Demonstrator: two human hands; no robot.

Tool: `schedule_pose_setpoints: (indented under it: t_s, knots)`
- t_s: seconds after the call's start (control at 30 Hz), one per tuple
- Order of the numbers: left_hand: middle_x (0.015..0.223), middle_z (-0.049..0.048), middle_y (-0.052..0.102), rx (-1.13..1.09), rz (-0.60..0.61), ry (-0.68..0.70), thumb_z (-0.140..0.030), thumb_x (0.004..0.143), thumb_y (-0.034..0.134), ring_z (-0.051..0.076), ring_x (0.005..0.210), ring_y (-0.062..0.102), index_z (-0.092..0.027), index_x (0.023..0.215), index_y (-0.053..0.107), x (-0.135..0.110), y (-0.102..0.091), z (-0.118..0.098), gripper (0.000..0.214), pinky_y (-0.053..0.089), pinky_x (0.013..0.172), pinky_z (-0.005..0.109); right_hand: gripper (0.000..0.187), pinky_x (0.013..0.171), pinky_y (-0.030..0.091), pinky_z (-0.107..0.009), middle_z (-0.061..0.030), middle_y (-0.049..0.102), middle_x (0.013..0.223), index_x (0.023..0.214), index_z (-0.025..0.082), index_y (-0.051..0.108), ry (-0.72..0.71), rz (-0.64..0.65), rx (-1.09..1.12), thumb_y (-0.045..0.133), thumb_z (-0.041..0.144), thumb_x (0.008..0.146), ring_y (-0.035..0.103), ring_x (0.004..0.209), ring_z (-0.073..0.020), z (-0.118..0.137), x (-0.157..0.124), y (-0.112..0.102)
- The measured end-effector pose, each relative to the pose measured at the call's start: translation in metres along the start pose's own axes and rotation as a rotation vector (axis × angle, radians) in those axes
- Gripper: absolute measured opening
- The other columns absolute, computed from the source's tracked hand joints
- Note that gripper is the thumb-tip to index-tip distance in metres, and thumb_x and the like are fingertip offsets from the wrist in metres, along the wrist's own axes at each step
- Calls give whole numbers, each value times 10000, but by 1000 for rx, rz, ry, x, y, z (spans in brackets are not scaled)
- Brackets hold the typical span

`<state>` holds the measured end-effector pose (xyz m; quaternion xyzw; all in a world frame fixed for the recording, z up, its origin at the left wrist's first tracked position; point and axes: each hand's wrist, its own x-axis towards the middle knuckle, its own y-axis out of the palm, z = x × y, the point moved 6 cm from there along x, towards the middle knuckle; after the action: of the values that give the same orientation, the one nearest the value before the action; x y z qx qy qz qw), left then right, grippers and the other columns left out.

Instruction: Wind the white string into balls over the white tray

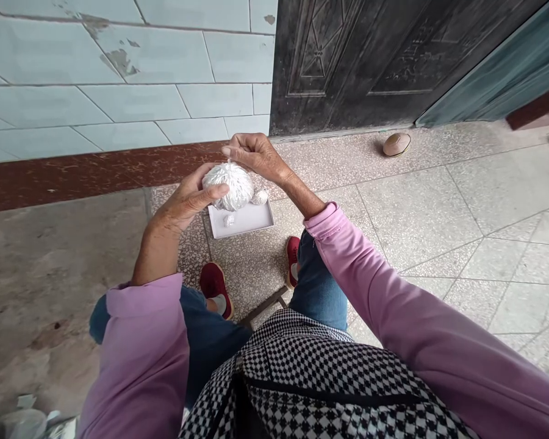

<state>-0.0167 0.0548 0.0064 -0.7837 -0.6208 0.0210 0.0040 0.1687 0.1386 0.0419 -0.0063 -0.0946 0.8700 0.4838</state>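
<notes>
My left hand (187,198) cups a round white ball of wound thread (229,185) from the left, fingers wrapped round it. Above the ball my right hand (251,153) is pinched shut at the ball's top, seemingly on a strand of the thread. Below the ball a white shallow tray (251,222) lies on the floor, with two small white bundles (259,197) in it. Both arms wear pink sleeves.
I sit on a low stool with red shoes (216,286) on a speckled stone floor. A pale tiled wall (119,91) and a dark carved door (370,55) stand ahead. A small round object (396,144) lies by the door. White scraps (25,421) lie at bottom left.
</notes>
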Motion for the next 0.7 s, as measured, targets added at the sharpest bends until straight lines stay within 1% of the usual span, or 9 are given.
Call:
schedule_pose_setpoints:
  t_s: [0.1,0.17,0.27,0.33,0.4,0.47,0.53,0.6,0.7]
  knots:
    - [1297,186,883,-70,26,-4,-853,801,1168,376,1156,858,-185,1382,854,-1,2,3,939,735,915,431,723,728,404,-321,63,402,735,810,303,446,-22,28,19,821,668,1310,419,792,-151,-6,3,3]
    - [1259,196,880,-113,38,-8,-896,808,1143,411,1177,879,-183,1359,856,0,3,7,945,762,928,468,727,712,380,-305,70,372,747,809,294,437,-24,45,41,771,658,1342,393,783,-136,-12,7,6]
    - [1249,208,878,-215,0,53,-894,791,1135,499,1341,879,-195,1388,842,5,0,7,964,788,1104,608,716,689,352,-283,80,353,757,809,276,430,-13,36,65,747,577,1375,351,766,-125,-20,14,10]
    - [1292,210,884,-314,-55,123,-837,751,1157,525,1454,845,-213,1416,831,9,-5,4,968,761,1222,655,680,694,363,-273,79,392,775,823,263,447,-8,28,59,776,493,1372,350,773,-125,-25,18,12]
    - [1365,204,891,-403,-124,171,-772,700,1175,526,1488,826,-236,1440,823,13,-11,1,979,756,1250,664,626,736,408,-265,65,456,807,839,251,484,-9,30,21,759,420,1375,409,811,-128,-29,21,15]
    - [1426,195,892,-453,-204,183,-718,672,1171,515,1486,814,-259,1444,820,15,-18,0,964,778,1216,660,587,804,445,-264,52,504,839,838,243,512,-32,44,-47,697,350,1385,475,870,-126,-30,21,17]
    - [1450,192,885,-472,-270,183,-667,657,1156,506,1513,790,-274,1416,815,16,-23,0,920,789,1191,647,567,855,456,-272,52,531,853,833,236,531,-69,87,-125,672,283,1380,498,900,-124,-29,19,22]
    - [1457,192,869,-479,-305,191,-617,625,1152,501,1566,752,-282,1375,795,17,-26,0,895,780,1206,642,560,868,456,-288,54,550,840,835,231,553,-91,140,-202,715,280,1369,514,894,-134,-28,15,28]
    - [1488,178,831,-452,-358,221,-606,566,1168,493,1595,717,-298,1332,731,21,-31,2,934,761,1222,684,535,878,468,-314,30,599,812,853,228,616,-82,196,-290,750,346,1357,596,924,-170,-29,9,37]
